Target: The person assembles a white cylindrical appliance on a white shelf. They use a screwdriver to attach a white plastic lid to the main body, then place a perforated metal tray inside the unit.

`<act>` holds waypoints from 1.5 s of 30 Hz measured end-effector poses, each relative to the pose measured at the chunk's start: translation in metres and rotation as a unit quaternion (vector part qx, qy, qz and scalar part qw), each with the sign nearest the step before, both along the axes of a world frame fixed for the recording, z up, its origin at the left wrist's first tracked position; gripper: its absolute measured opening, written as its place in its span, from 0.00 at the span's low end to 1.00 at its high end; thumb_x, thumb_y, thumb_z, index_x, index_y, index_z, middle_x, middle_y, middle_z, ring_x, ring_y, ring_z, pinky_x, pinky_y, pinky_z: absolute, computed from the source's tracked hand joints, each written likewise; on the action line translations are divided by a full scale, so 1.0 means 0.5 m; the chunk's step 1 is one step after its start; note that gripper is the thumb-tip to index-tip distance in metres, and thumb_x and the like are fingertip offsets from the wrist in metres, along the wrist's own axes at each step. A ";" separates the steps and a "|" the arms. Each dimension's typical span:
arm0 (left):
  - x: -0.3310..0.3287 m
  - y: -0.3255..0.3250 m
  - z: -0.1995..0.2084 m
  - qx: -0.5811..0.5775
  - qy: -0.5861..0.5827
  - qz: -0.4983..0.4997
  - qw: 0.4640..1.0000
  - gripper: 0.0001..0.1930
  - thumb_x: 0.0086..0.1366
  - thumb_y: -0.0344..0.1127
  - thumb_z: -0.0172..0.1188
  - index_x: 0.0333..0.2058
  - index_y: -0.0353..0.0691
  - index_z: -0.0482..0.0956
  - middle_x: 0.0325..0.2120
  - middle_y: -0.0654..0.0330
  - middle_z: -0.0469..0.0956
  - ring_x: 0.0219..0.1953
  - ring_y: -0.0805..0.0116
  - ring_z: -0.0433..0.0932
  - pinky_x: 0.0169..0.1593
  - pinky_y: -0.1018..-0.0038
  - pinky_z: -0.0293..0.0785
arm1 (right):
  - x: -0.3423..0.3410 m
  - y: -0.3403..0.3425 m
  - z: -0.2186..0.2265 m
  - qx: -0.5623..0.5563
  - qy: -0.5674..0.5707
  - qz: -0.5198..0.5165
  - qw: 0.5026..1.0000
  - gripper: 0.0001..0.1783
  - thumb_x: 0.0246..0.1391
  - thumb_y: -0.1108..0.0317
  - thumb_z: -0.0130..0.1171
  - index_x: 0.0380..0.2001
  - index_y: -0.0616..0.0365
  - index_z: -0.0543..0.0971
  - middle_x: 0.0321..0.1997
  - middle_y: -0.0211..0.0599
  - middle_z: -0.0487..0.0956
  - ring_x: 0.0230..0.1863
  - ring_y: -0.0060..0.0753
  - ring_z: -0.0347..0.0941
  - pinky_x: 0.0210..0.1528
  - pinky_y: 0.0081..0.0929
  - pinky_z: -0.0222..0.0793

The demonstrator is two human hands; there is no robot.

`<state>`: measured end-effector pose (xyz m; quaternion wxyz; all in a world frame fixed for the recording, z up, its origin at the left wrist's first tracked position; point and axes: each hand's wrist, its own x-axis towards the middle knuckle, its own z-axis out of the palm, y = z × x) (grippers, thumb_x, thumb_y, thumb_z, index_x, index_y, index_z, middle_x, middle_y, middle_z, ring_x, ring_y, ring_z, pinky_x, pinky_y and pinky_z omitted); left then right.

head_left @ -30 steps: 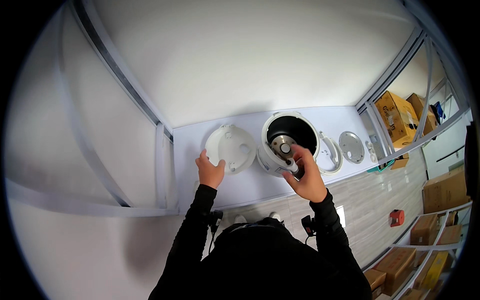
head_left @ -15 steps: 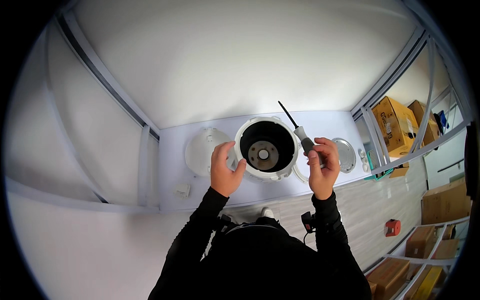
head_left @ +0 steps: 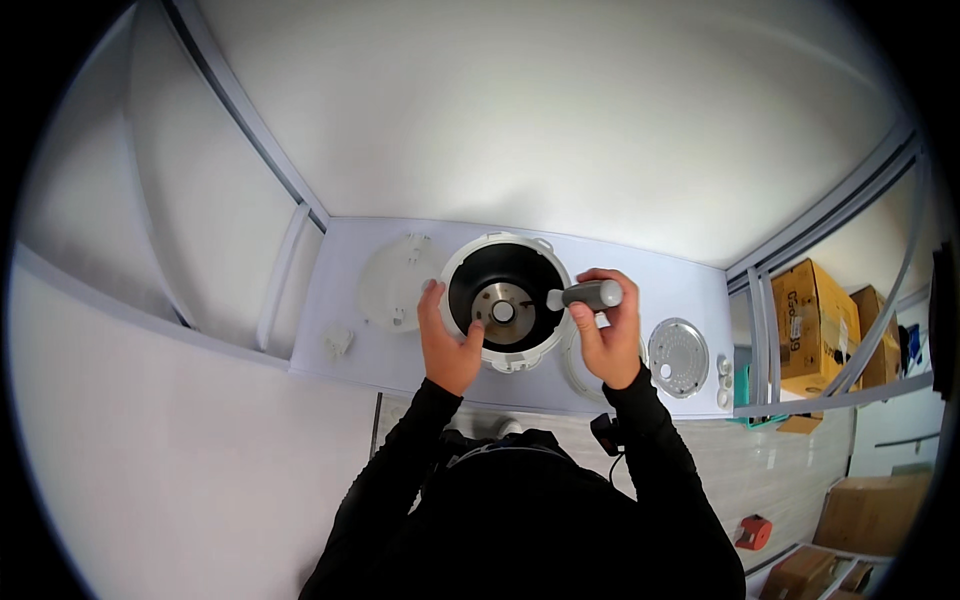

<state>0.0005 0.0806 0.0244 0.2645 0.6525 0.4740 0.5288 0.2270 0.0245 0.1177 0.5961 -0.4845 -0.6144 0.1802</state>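
Fingers of the right hand (head_left: 612,348) curl round a grey-handled screwdriver (head_left: 582,294) at the right rim of a round, white, black-lined pot body (head_left: 530,357) on the pale flat bench (head_left: 665,283); the left hand (head_left: 450,356) spreads at its left rim, contact unclear.

Saw large dark lettering (head_left: 788,303) running up one face of the yellow box (head_left: 818,335) at right, with a small pale label (head_left: 797,328) beside it. Could read nothing on the label, too small and blurred.
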 end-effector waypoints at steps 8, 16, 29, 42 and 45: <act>0.014 -0.008 -0.024 -0.024 -0.059 0.029 0.998 0.36 0.57 0.22 0.54 0.67 0.30 0.62 0.68 0.41 0.63 0.72 0.46 0.61 0.74 0.57 0.54 | 0.001 0.059 -0.053 -0.082 -0.026 0.122 0.989 0.26 0.69 0.64 0.59 0.60 0.62 0.60 0.56 0.45 0.78 0.48 0.32 0.77 0.49 0.30 0.74; 0.015 -0.008 -0.020 -0.007 -0.042 0.039 0.998 0.36 0.54 0.21 0.52 0.66 0.29 0.64 0.67 0.41 0.66 0.71 0.45 0.63 0.73 0.59 0.55 | -0.014 0.074 -0.073 -0.091 -0.072 0.155 0.981 0.26 0.68 0.66 0.60 0.60 0.62 0.61 0.52 0.43 0.79 0.45 0.33 0.78 0.45 0.28 0.76; 0.013 -0.006 -0.027 -0.009 -0.042 0.038 0.998 0.37 0.53 0.21 0.52 0.66 0.29 0.64 0.67 0.41 0.65 0.71 0.45 0.62 0.74 0.58 0.54 | -0.030 0.096 -0.068 -0.061 -0.108 0.127 0.984 0.26 0.67 0.64 0.61 0.59 0.61 0.61 0.46 0.44 0.82 0.40 0.45 0.82 0.42 0.36 0.78; 0.011 -0.008 -0.019 -0.009 -0.023 0.038 0.999 0.37 0.53 0.21 0.52 0.67 0.30 0.63 0.67 0.42 0.65 0.71 0.44 0.62 0.73 0.58 0.56 | -0.039 0.095 -0.067 -0.047 -0.137 0.121 0.982 0.25 0.67 0.63 0.61 0.58 0.62 0.62 0.45 0.44 0.82 0.39 0.48 0.83 0.42 0.36 0.77; 0.012 -0.007 -0.021 -0.006 -0.028 0.038 0.999 0.37 0.53 0.21 0.52 0.66 0.29 0.64 0.66 0.41 0.66 0.71 0.44 0.63 0.73 0.58 0.56 | -0.041 0.093 -0.074 -0.041 -0.134 0.113 0.984 0.25 0.66 0.64 0.62 0.57 0.61 0.63 0.44 0.45 0.82 0.38 0.51 0.82 0.41 0.37 0.77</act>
